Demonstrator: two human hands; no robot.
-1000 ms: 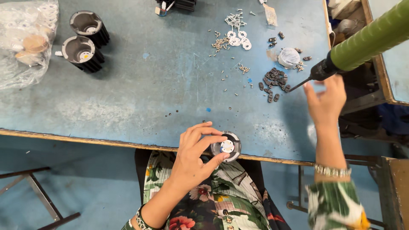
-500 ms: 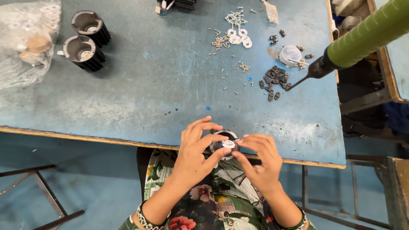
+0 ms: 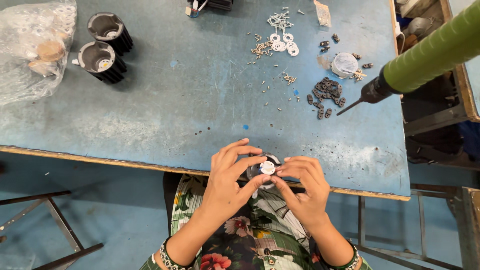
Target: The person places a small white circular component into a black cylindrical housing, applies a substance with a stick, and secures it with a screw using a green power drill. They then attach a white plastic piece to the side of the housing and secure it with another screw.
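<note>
At the near edge of the blue table [image 3: 150, 125] we are holding a small round black housing [image 3: 263, 169] between both hands; our left hand [image 3: 227, 182] is cupping it, thumb and fingers curled about its rim, while our right hand [image 3: 305, 187] is pinching at a white disc [image 3: 267, 167] on its top; we judge that the disc is being seated, and that the next move is calling for it to be aligned and fastened. Counting outward: two finned black housings [image 3: 102, 47] are standing far left, beside one clear plastic bag [image 3: 32, 47]; three white rings [image 3: 283, 44] and scattered screws [image 3: 260, 48] are lying far centre; one heap of small black clips [image 3: 326, 92] is lying right; one green power screwdriver [image 3: 425, 57] is hanging above them.
</note>
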